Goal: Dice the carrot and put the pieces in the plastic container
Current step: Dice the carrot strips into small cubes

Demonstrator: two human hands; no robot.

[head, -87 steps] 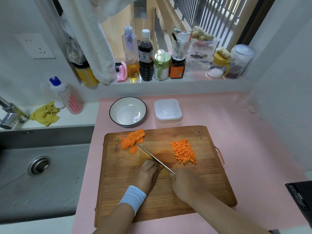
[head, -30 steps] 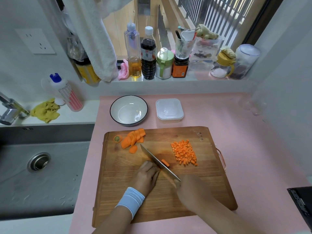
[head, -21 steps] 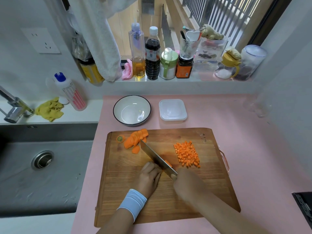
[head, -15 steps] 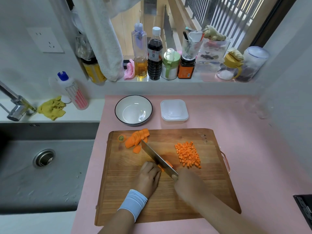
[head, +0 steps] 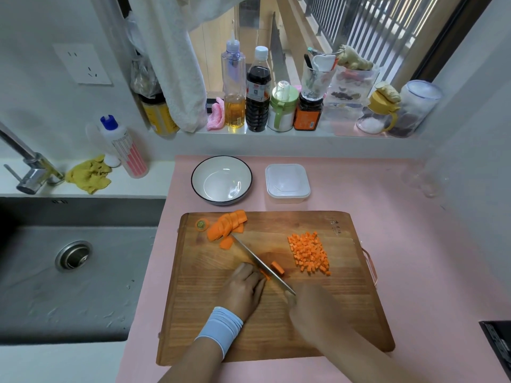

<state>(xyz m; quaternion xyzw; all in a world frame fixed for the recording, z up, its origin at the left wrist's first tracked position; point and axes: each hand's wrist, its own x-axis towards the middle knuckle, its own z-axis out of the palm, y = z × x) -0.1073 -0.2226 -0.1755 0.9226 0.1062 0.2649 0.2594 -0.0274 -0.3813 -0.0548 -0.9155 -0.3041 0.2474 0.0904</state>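
plastic container [head: 287,183] lidded | left fingers [head: 253,276] pinch carrot [head: 267,276] | right fingers [head: 297,301] grip knife [head: 258,261]

You've got a white dark-rimmed bowl [head: 221,186] on the pink counter [head: 414,230], a steel sink [head: 116,294] w/ drain [head: 73,258] & tap [head: 33,172] to your left, a yellow cloth [head: 88,175] beside a blue-capped btl [head: 127,150] behind it, and an oil btl [head: 234,89] & dark sauce btl [head: 258,98] on the windowsill [head: 318,133].

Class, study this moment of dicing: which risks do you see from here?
Fingertips of the left hand sit right against the knife while pinning the carrot piece; a slip could cut them. The diced carrot pile lies loose on the cutting board; a careless sweep could scatter cubes.
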